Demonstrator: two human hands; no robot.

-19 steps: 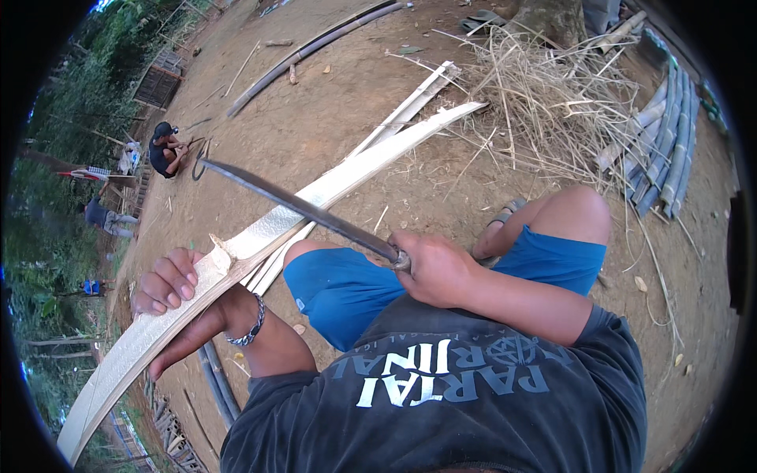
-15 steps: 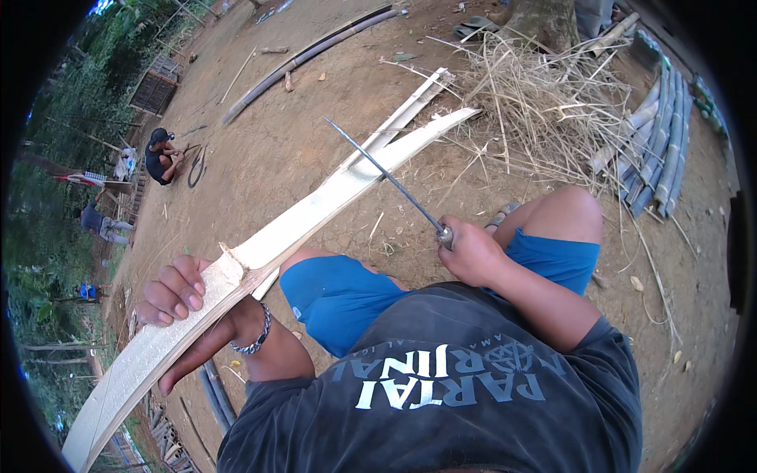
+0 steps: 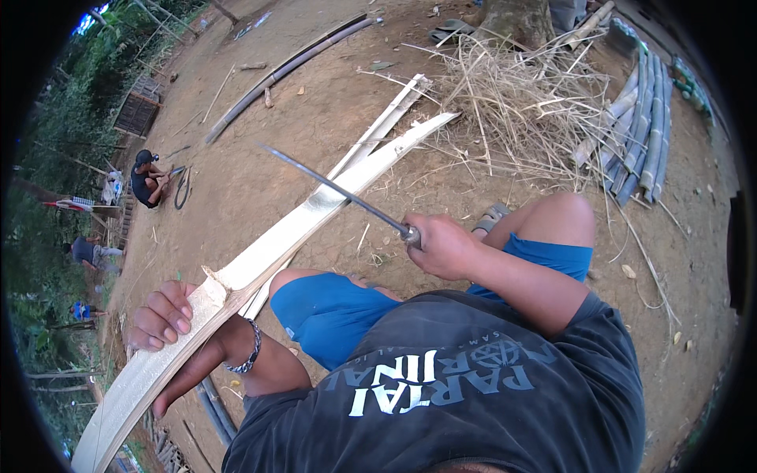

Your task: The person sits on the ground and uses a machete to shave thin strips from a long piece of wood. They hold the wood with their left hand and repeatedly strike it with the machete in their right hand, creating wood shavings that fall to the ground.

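A long pale split bamboo piece (image 3: 272,251) runs across my body from lower left to upper middle, its inner face up and a raised node near my grip. My left hand (image 3: 164,317) is wrapped round it just below that node, fingers over the top edge and thumb beneath. In my right hand (image 3: 443,246) is the handle of a long, thin-bladed knife (image 3: 339,190). The blade lies across the bamboo's upper half, pointing to the upper left; whether its edge touches the surface I cannot tell. The bamboo's far end is split into two prongs.
Beyond the bamboo lies a heap of dry shavings (image 3: 520,102) by a tree trunk (image 3: 516,20). Several bamboo poles (image 3: 643,130) are stacked at the right. A long half pole (image 3: 288,69) lies on the dirt. One person (image 3: 147,180) squats at the left; another (image 3: 95,252) is farther off.
My right hand has moved left with the knife, and the blade now crosses the bamboo farther toward my left hand. My left hand keeps its grip. The whole view has shifted slightly.
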